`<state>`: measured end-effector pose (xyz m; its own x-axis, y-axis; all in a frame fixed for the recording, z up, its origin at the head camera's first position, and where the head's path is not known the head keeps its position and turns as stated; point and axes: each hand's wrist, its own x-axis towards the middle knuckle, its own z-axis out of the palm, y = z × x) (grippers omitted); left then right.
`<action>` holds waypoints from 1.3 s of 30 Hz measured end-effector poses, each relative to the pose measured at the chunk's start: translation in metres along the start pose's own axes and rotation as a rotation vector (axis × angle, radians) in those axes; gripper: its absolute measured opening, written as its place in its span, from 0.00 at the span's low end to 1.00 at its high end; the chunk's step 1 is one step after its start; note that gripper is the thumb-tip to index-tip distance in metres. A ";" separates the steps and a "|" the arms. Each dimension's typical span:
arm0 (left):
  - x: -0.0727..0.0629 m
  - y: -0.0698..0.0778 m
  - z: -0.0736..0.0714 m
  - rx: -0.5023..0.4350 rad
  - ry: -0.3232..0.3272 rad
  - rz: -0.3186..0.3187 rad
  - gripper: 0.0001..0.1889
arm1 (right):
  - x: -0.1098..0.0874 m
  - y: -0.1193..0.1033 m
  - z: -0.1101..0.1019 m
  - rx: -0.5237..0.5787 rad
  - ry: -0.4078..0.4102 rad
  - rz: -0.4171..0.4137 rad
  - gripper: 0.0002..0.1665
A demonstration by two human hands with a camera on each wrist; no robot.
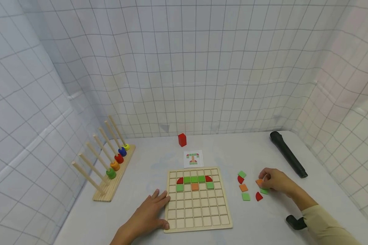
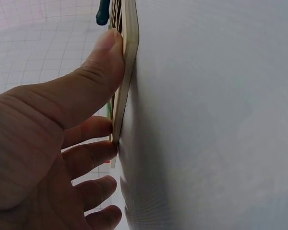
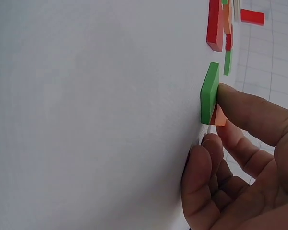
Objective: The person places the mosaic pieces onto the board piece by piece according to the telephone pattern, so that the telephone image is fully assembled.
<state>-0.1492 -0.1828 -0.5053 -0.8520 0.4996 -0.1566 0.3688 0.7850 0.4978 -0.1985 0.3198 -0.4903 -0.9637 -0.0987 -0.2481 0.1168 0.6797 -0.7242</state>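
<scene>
Here, the right hand (image 1: pixel 275 181) pinches a flat orange square (image 1: pixel 259 182) toward the counter's (image 1: pixel 254 224) right edge; the left hand (image 1: pixel 148 212) spreads its fingers apart.

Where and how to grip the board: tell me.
Grip the board by its left and right edges, likely from the near side, left hand and right hand one on each. It lies flat and wide, nothing blocks its right edge, the left hand touches its left, and the tiles set in it favour keeping it level.
</scene>
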 end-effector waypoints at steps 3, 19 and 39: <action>0.000 -0.001 0.001 0.005 0.005 0.004 0.51 | 0.001 0.001 0.001 0.007 0.021 -0.001 0.13; -0.001 0.002 0.000 -0.013 0.005 -0.010 0.50 | 0.009 0.014 -0.004 0.236 0.026 -0.041 0.26; 0.000 0.002 -0.001 -0.004 -0.007 -0.013 0.51 | 0.005 -0.012 -0.011 0.350 0.117 -0.086 0.30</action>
<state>-0.1487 -0.1820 -0.5040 -0.8541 0.4918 -0.1691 0.3561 0.7901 0.4990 -0.2070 0.3192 -0.4763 -0.9921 -0.0471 -0.1160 0.0896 0.3809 -0.9203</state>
